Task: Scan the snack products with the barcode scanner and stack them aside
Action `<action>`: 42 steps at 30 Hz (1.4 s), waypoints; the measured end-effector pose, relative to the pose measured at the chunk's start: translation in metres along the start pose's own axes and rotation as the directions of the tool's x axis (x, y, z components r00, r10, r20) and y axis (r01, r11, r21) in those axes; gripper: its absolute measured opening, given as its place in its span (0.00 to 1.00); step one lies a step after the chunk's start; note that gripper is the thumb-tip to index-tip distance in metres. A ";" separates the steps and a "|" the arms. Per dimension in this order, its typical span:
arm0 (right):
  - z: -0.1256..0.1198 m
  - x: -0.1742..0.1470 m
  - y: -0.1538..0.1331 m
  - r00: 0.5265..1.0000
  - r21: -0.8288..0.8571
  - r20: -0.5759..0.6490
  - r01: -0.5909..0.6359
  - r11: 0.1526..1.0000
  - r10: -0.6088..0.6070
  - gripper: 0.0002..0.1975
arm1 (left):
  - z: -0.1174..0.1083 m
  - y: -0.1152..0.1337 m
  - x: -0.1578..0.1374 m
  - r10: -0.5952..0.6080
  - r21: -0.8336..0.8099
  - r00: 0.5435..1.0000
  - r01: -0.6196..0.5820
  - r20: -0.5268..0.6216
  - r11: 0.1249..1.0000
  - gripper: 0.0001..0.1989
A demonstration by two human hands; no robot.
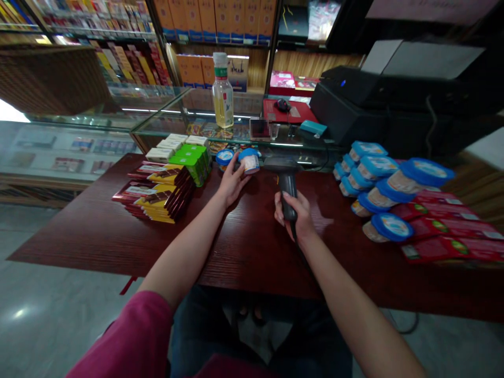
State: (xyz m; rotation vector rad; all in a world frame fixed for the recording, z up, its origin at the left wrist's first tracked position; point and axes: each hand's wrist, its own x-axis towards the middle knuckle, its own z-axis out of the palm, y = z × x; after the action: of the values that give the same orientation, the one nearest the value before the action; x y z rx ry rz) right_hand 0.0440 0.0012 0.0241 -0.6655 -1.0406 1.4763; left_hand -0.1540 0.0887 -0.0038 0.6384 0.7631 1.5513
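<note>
In the head view, with the middle of the view as the clock's centre, the left hand (pixel 232 184) lies just towards 9 o'clock, its fingers and thumb closed on the side of a small blue-lidded tub (pixel 251 165). That tub sits near the centre, towards 12, with its lid up and tilted slightly. A second tub (pixel 224 157) stands just beside the fingers, towards 10.

At 4 o'clock the right hand (pixel 296 212) is wrapped around the handle of a black scanner (pixel 289 185), whose head points up towards 12, near the held tub but apart from it. The scanner's cord runs down from the grip.

Both hands are over a dark red-brown table (pixel 244 262), which spreads towards 6. At 9 lie stacked chocolate bars (pixel 157 191) in red and yellow wrappers; touching or close behind them, towards 10, are green boxes (pixel 192 160) and white boxes (pixel 167 148). At 3 stand stacked blue-lidded containers (pixel 372 168), round and oblong, beside red packets (pixel 449 247).

Beyond the table, a bottle (pixel 223 102) of pale yellow drink stands upright at 11 on a glass counter (pixel 165 113). A mouse (pixel 282 105) rests at 1 on a red mat (pixel 303 112).
</note>
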 end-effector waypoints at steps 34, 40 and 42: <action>-0.039 -0.066 -0.022 0.869 -0.379 -0.301 0.269 0.885 -0.393 0.29 | 0.039 -0.015 -0.039 0.087 0.378 0.961 -0.184 0.261 0.907 0.31; -0.092 -0.126 -0.049 0.503 -0.527 -0.557 0.402 0.749 -0.661 0.20 | 0.128 -0.060 -0.094 0.109 0.352 0.879 -0.296 0.464 0.888 0.29; -0.103 -0.132 -0.054 0.402 -0.508 -0.632 0.430 0.746 -0.662 0.21 | 0.167 -0.080 -0.106 0.123 0.301 0.843 -0.318 0.523 0.899 0.28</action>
State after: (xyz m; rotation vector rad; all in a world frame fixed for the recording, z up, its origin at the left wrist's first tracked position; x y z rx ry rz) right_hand 0.1829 -0.1056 0.0057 -0.9283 -0.6252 0.3150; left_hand 0.0370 0.0053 0.0419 1.4012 0.6057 1.3618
